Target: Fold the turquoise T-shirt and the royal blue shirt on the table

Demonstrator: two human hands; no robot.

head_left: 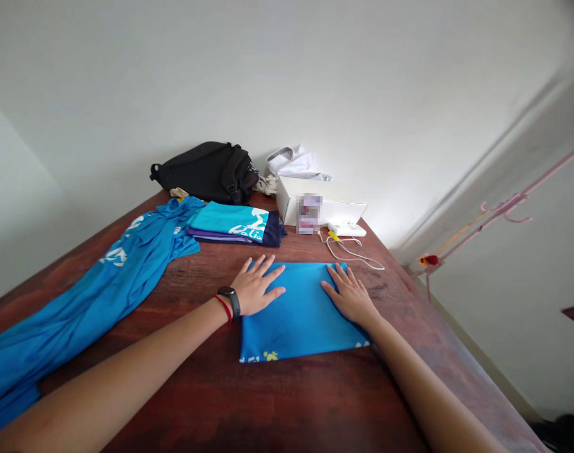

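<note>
My left hand [258,286] lies flat on the upper left of a folded bright blue cloth [300,321], fingers spread, with a black smartwatch and a red band on the wrist. My right hand [350,296] presses flat on the cloth's right side, its fingers also apart. Neither hand grips anything. The cloth is a neat rectangle with small yellow and white print along its near edge. It lies on a dark reddish-brown wooden table [211,390].
A long crumpled blue garment [93,302] lies to the left. Beyond the hands are a folded blue and navy stack [234,224], a black bag [204,173], a white box [315,207], and a white cable [350,251]. A wall rises behind the table.
</note>
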